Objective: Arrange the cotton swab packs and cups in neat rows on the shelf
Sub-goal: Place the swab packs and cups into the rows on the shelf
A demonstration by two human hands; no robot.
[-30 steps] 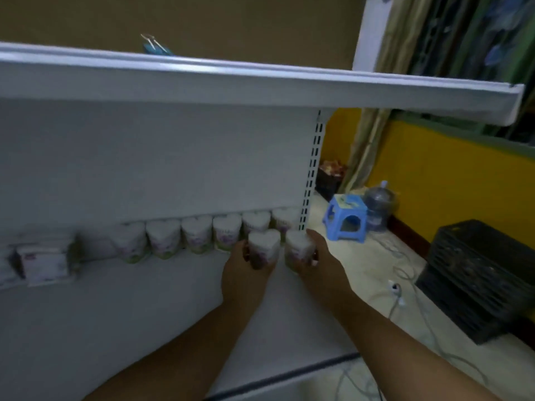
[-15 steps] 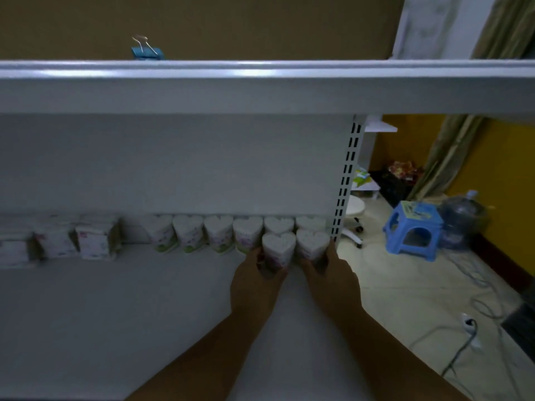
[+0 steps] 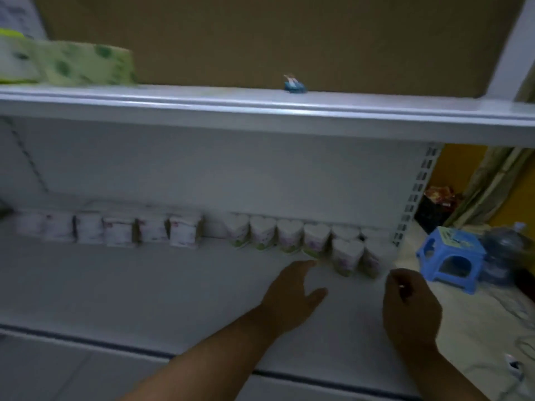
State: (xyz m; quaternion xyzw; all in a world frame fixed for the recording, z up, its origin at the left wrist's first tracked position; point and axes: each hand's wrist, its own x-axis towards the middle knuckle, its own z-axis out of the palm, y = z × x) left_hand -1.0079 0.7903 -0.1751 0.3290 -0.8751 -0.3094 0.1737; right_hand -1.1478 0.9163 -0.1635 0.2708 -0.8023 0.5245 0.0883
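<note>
White metal shelving fills the view, dim and a little blurred, with the working shelf (image 3: 144,290) running wide below an upper shelf (image 3: 260,111) that carries a green-patterned pack (image 3: 72,65) and a small blue clip (image 3: 294,85). Along the back edge of the working shelf, the cotton swab packs (image 3: 115,230) stand side by side on the left in one fairly even row, and to their right the heart-topped cups (image 3: 289,234) carry the line on toward the slotted upright (image 3: 417,195). Two more cups (image 3: 357,256) sit just in front of the last ones at the right end, beginning a second row. The left hand (image 3: 292,293) hovers low over the bare shelf just beside the front cups, fingers loosely spread and holding nothing; its fingertips (image 3: 311,263) are close to the nearest back-row cup, but contact cannot be made out. The right hand (image 3: 411,305) hangs near the shelf's right end, fingers curled inward with nothing visible in them, apart from the cups. By my reading the back row is essentially done and the front row has only just started; whether more stock waits out of view cannot be told. Off to the right, a blue stool (image 3: 451,256) stands on the floor.
</note>
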